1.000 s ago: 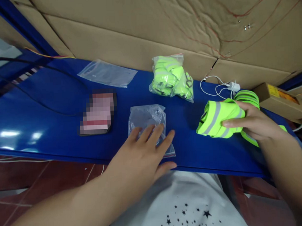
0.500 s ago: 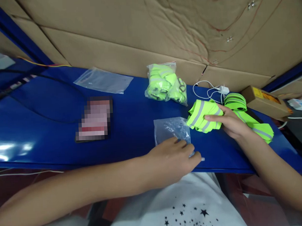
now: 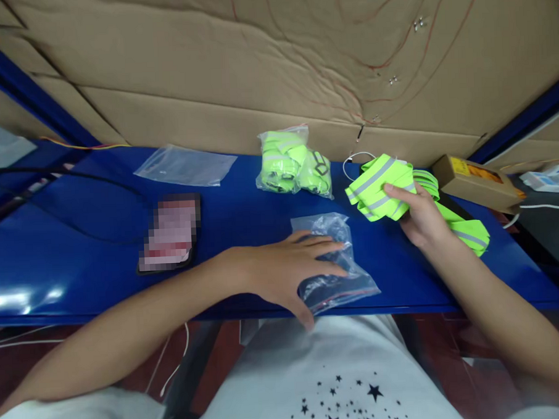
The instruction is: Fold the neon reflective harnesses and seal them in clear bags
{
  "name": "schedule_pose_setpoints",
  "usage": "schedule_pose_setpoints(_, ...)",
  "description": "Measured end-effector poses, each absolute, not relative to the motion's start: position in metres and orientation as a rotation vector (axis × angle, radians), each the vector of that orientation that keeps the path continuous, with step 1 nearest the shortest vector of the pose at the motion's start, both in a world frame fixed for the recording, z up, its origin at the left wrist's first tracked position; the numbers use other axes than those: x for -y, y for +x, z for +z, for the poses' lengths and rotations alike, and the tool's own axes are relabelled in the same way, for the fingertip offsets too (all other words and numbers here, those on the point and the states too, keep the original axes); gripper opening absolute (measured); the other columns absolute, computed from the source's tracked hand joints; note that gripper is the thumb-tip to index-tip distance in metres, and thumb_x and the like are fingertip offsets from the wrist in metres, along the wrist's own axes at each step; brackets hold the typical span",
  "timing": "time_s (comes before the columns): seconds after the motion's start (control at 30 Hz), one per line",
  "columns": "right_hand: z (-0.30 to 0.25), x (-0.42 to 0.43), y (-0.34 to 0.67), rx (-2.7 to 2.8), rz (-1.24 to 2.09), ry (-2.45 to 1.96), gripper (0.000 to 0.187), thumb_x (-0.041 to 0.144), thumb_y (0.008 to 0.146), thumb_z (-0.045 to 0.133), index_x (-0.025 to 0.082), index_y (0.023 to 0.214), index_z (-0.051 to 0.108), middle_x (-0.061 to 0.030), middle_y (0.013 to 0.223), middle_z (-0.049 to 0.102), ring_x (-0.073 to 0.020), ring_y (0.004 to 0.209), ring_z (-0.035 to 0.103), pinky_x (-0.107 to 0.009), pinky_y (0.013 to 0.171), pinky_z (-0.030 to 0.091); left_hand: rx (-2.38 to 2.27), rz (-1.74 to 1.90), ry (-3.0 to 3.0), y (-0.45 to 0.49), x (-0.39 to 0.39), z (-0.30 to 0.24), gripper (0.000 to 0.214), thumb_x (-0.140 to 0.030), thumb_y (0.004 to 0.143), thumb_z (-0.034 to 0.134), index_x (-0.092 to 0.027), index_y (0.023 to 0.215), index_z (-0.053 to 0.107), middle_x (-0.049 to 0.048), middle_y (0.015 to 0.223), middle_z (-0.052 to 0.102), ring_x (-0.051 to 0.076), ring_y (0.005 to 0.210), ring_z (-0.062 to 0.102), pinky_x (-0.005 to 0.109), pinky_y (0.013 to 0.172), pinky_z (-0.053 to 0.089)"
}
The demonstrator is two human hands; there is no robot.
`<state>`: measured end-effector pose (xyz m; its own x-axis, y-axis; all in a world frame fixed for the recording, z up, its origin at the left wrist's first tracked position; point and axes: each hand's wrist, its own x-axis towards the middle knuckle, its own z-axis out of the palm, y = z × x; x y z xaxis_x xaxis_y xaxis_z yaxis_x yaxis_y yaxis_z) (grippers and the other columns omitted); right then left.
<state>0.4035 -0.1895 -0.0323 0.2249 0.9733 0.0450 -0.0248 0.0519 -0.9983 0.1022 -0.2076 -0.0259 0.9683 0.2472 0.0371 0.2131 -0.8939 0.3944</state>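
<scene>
My right hand grips a folded bundle of neon-yellow reflective strap with grey stripes, raised over the right part of the blue table. My left hand is spread with fingers apart, over a clear zip bag lying flat near the front edge; whether it presses on the bag I cannot tell. Behind the bag stand a clear bag packed with yellow straps and a smaller yellow bundle beside it. More yellow strap lies loose under and beyond my right wrist.
A blurred-out phone lies on the blue table at left. Another clear bag is flat at the back. At the right stand a small cardboard box and a white cable. Black cables cross the left side; a cardboard wall closes the back.
My left hand has opened and moved left, uncovering more of the clear bag's front end. My right hand has lifted the strap bundle slightly away from me. The view has shifted somewhat.
</scene>
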Motion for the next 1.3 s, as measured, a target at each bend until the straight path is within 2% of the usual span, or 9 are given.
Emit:
schedule_pose_setpoints(0.13,-0.030,0.192,0.406,1.068,0.989,-1.237,0.051,0.040,0.072,0.091,0.030,0.118,0.072,-0.0003,0.129,0.075,-0.0305,0.127,0.068,-0.045,0.106,0.060,-0.915,0.239,2.865,0.106,0.212,-0.033,0.075,-0.071,0.090,0.060,-0.020,0.145,0.060,0.0225,0.153,0.053,0.043,0.131,0.059,0.059,0.107,0.044)
schedule_pose_setpoints(0.23,-0.028,0.195,0.403,1.040,1.033,-1.220,0.056,0.039,0.068,0.093,0.030,0.120,0.072,0.0004,0.125,0.077,-0.0304,0.125,0.069,-0.046,0.109,0.058,-0.943,0.252,2.951,0.114,0.217,-0.032,0.077,-0.072,0.097,0.043,-0.014,0.146,0.057,0.0234,0.146,0.058,0.041,0.126,0.061,0.056,0.104,0.046)
schedule_pose_setpoints(0.37,-0.027,0.201,0.393,1.019,1.114,-1.219,0.059,0.038,0.064,0.096,0.029,0.117,0.073,0.0003,0.122,0.078,-0.0308,0.119,0.072,-0.046,0.106,0.059,-0.839,0.378,2.934,0.120,0.207,-0.037,0.099,-0.078,0.084,0.063,-0.019,0.160,0.037,0.0215,0.163,0.041,0.041,0.149,0.039,0.058,0.121,0.030)
schedule_pose_setpoints(0.47,-0.031,0.204,0.386,1.028,1.148,-1.204,0.060,0.038,0.063,0.096,0.026,0.117,0.073,-0.0023,0.119,0.079,-0.0310,0.115,0.074,-0.044,0.102,0.061,-0.888,0.403,2.880,0.120,0.195,-0.045,0.106,-0.074,0.083,0.067,-0.020,0.164,0.026,0.0216,0.168,0.033,0.039,0.156,0.030,0.059,0.127,0.017)
schedule_pose_setpoints(0.63,-0.037,0.203,0.384,1.041,1.134,-1.211,0.056,0.037,0.065,0.095,0.027,0.116,0.073,-0.0016,0.120,0.079,-0.0303,0.118,0.073,-0.043,0.102,0.061,-1.040,0.327,2.791,0.122,0.196,-0.045,0.093,-0.058,0.089,0.066,-0.019,0.163,0.026,0.0191,0.152,0.055,0.038,0.138,0.053,0.058,0.117,0.034)
schedule_pose_setpoints(0.77,-0.037,0.201,0.387,1.014,1.176,-1.191,0.052,0.032,0.063,0.096,0.027,0.110,0.076,-0.0006,0.119,0.079,-0.0282,0.115,0.074,-0.040,0.101,0.061,-1.247,0.370,2.779,0.125,0.207,-0.041,0.082,-0.042,0.087,0.066,-0.015,0.157,0.035,0.0247,0.162,0.039,0.040,0.150,0.038,0.064,0.121,0.024)
schedule_pose_setpoints(0.9,-0.039,0.202,0.386,1.024,1.266,-1.171,0.052,0.028,0.063,0.096,0.026,0.112,0.077,-0.0011,0.115,0.080,-0.0257,0.103,0.077,-0.038,0.098,0.061,-1.249,0.334,2.732,0.127,0.211,-0.041,0.097,-0.061,0.088,0.065,-0.019,0.163,0.021,0.0251,0.170,0.026,0.045,0.151,0.034,0.068,0.116,0.027)
schedule_pose_setpoints(1.1,-0.042,0.206,0.378,1.051,1.350,-1.188,0.056,0.032,0.063,0.097,0.023,0.115,0.076,-0.0053,0.119,0.079,-0.0288,0.108,0.076,-0.042,0.098,0.061,-1.255,0.334,2.705,0.128,0.212,-0.034,0.082,-0.059,0.097,0.056,-0.018,0.160,0.025,0.0213,0.155,0.049,0.043,0.136,0.049,0.060,0.108,0.035)
schedule_pose_setpoints(1.3,-0.041,0.204,0.383,1.051,1.337,-1.170,0.054,0.032,0.064,0.096,0.022,0.114,0.077,-0.0053,0.114,0.081,-0.0290,0.103,0.077,-0.043,0.099,0.060,-1.206,0.467,2.741,0.129,0.209,-0.042,0.082,-0.062,0.094,0.061,-0.020,0.157,0.029,0.0181,0.154,0.051,0.037,0.142,0.047,0.056,0.114,0.032)
